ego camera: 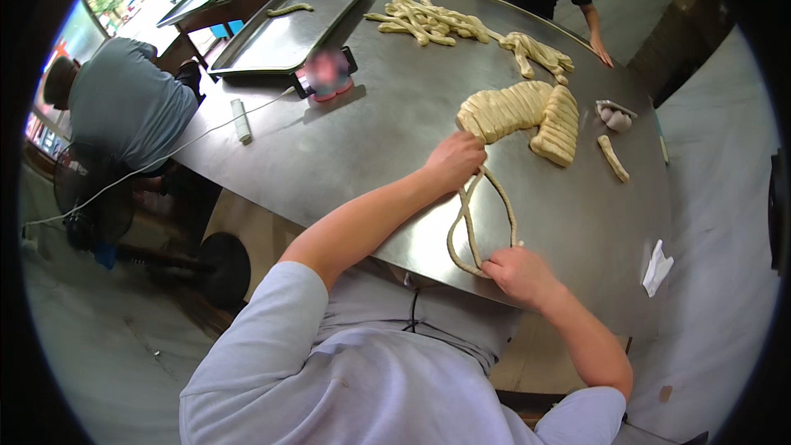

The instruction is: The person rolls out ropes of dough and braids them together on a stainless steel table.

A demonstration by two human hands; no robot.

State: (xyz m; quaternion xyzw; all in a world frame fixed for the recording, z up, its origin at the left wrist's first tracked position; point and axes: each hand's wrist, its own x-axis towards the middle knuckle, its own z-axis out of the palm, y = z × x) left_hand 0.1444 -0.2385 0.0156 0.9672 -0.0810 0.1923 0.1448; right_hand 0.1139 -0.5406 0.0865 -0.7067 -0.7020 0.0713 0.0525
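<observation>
A thin twisted dough rope point(511, 213) runs in loops between my two hands, over the near edge of the steel table point(346, 161). My left hand point(456, 159) grips its far end, close to the near end of a row of dough strips point(510, 110). At the table's near edge, my right hand point(519, 273) has its fingers closed around the rope's other end. A shorter stack of dough strips point(557, 127) rests against the row's right end. The fingertips of my left hand are hidden.
Tangled dough strips point(426, 18) lie farther back. One twisted dough piece point(290, 9) is in a metal tray point(272, 43). A phone on a stand point(324, 74) has a white cable point(204, 133). A dough piece point(613, 159) lies right. Two other people are nearby, one across the table.
</observation>
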